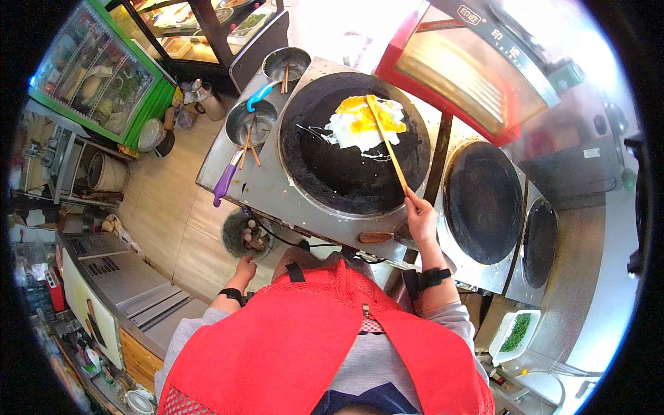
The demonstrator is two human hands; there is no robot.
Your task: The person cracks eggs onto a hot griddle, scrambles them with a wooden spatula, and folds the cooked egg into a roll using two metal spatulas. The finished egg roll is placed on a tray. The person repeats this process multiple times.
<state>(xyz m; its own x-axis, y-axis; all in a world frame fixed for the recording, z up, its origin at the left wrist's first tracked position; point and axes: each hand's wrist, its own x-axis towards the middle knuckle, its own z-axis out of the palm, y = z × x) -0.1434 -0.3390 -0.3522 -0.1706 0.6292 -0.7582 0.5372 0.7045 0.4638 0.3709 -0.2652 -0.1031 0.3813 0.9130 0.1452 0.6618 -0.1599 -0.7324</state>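
My right hand [421, 220] grips the near end of a long, thin wooden spatula [388, 140]. Its far part lies across a broken egg [358, 124], with yellow yolk smeared through whitening egg white, on a round black griddle [332, 181]. A wooden-handled tool [374, 237] rests at the griddle's near edge, left of my right wrist. Down at my left side, my left hand [246, 270] hangs by the rim of a bucket [228, 233] holding eggshells and other scraps. Its fingers are too small and foreshortened to read clearly.
Two metal pots [244, 122] with wooden sticks and coloured handles [224, 185] stand left of the griddle. More griddles [483, 202] are at right. A red-framed warming case [451, 72] stands behind. A white tub of chopped greens [514, 334] sits lower right.
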